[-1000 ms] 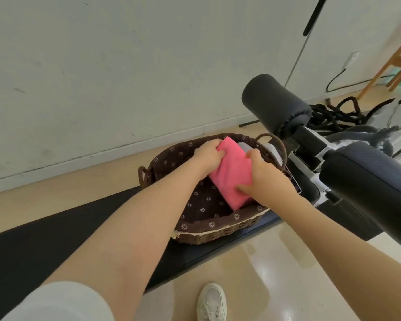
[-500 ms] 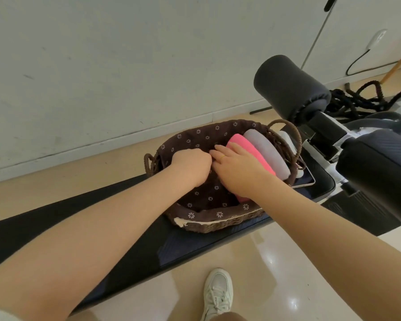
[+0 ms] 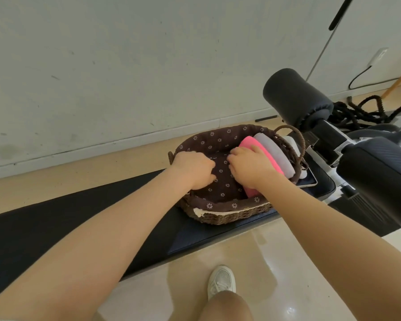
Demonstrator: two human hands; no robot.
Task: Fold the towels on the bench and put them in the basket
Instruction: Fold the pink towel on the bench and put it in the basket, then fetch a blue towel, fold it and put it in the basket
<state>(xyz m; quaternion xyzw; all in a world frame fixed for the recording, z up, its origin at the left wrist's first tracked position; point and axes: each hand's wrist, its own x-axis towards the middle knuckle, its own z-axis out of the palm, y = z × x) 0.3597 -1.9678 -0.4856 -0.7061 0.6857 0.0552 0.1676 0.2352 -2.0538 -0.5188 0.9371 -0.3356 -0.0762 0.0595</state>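
Both my hands are in the one basket (image 3: 220, 213) at the worktop's (image 3: 56, 230) right end: two folded towels inside, pink towel (image 3: 267, 156) and white towel (image 3: 277, 154). Right hand (image 3: 250, 169) presses pink, fingers loosely bent; left hand (image 3: 193, 170) curled, grip unclear.

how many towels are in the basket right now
2 that show. The pink towel stands on edge in the basket, under the right hand; the white towel stands beside it against the right wall. The hands may hide more.
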